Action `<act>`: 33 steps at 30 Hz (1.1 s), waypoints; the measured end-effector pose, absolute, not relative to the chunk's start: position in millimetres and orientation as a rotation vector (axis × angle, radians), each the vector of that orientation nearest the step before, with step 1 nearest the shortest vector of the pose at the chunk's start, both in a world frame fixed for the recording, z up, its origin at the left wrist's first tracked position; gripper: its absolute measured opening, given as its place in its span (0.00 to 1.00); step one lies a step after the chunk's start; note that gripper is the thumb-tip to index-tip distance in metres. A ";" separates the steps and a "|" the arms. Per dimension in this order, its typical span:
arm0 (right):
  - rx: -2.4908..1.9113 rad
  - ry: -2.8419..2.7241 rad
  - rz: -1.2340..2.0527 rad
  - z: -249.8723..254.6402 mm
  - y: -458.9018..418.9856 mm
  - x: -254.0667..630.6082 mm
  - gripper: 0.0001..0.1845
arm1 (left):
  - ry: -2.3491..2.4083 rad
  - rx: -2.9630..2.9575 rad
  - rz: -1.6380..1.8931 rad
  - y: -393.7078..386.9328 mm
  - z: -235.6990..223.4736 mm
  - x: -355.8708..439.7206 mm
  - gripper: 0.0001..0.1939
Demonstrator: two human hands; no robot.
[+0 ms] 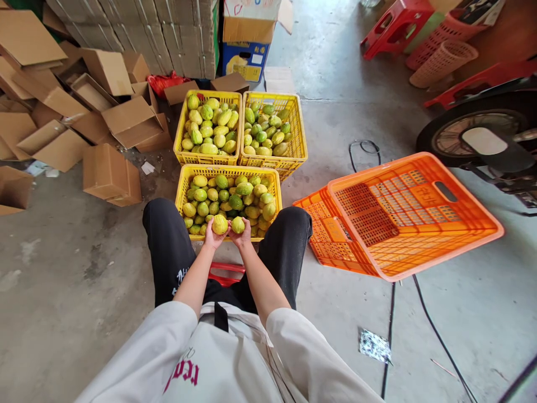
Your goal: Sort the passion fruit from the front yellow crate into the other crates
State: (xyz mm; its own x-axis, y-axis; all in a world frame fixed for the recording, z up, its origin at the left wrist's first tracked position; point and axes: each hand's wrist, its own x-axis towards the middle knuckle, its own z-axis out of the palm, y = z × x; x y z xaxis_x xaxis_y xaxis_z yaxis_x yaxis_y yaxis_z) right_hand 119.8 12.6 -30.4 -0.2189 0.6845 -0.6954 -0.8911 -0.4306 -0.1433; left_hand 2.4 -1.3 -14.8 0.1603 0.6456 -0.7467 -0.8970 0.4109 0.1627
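I sit on a low red stool with a yellow crate [184, 187] of green-yellow fruit between my knees. My left hand [212, 238] is closed around a yellowish fruit [219, 224] at the crate's near edge. My right hand [243, 235] grips a greener fruit [238, 224] right beside it. The two hands touch each other. Two more yellow crates stand behind, the left one [179, 129] heaped with fruit and the right one [300, 134] about half filled.
An orange crate [419, 221] lies tilted on its side to my right, over another orange crate. Loose cardboard boxes [109, 173] are strewn at left, stacked cartons behind. A motorbike wheel [474, 134] and black cables [392, 313] are on the right floor.
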 end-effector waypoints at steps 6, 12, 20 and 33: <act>-0.887 0.349 1.873 -32.2 14.3 120.3 0.11 | 0.812 -0.359 1.108 -1.6 -11.4 2.2 0.27; -0.879 0.339 1.880 -33.1 15.6 117.5 0.09 | 0.830 -0.364 1.117 -0.6 -12.4 2.5 0.27; -0.828 0.359 1.840 -34.8 14.0 121.0 0.12 | 0.854 -0.358 1.135 -0.5 -13.6 3.9 0.26; -0.715 0.417 1.917 -35.6 14.6 123.3 0.13 | 0.853 -0.381 1.112 -0.8 -12.7 5.3 0.23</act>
